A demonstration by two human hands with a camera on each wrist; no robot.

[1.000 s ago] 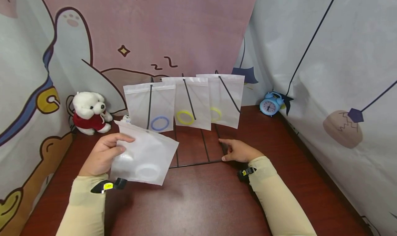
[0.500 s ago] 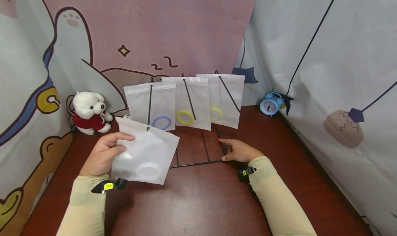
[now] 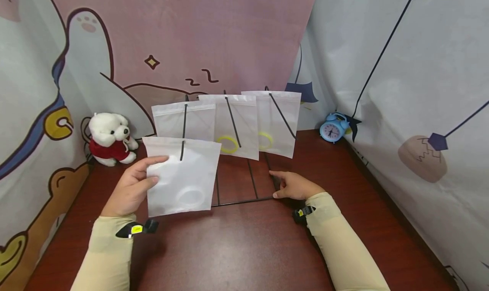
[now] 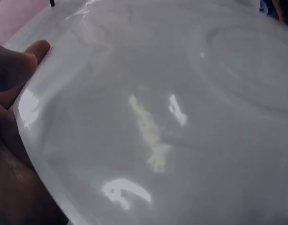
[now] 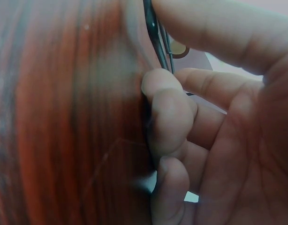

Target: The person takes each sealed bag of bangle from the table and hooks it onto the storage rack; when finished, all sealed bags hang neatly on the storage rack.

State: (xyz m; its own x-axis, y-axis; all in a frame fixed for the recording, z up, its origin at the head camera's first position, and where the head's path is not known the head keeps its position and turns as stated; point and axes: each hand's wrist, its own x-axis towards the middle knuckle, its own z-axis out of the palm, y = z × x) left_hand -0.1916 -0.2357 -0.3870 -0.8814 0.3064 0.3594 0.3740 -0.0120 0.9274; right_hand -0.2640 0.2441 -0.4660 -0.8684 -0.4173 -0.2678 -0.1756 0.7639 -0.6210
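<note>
My left hand (image 3: pixel 131 187) pinches the left edge of a frosted white zip bag (image 3: pixel 179 172), thumb in front. A pale ring outline shows through its lower part. The bag hangs nearly upright, and the end of a black rod (image 3: pixel 181 153) pokes out through the hole near its top. In the left wrist view the bag (image 4: pixel 148 117) fills most of the picture. Low on the right, my right hand (image 3: pixel 296 185) grips the front corner of a black wire rack (image 3: pixel 244 202). The right wrist view has the thumb (image 5: pixel 214 33) against the wire and the fingers curled.
Behind the held bag, another white bag (image 3: pixel 164 121) hangs on the same rod. Two bags with yellow rings, a middle one (image 3: pixel 244 121) and a right one (image 3: pixel 282 112), hang beside it. A plush dog (image 3: pixel 111 138) sits left; a blue alarm clock (image 3: pixel 332 131) stands right.
The held bag has risen and turned from tilted to nearly upright, its hole sliding onto the rod. It now covers the blue ring behind. My right hand stays at the rack corner.
</note>
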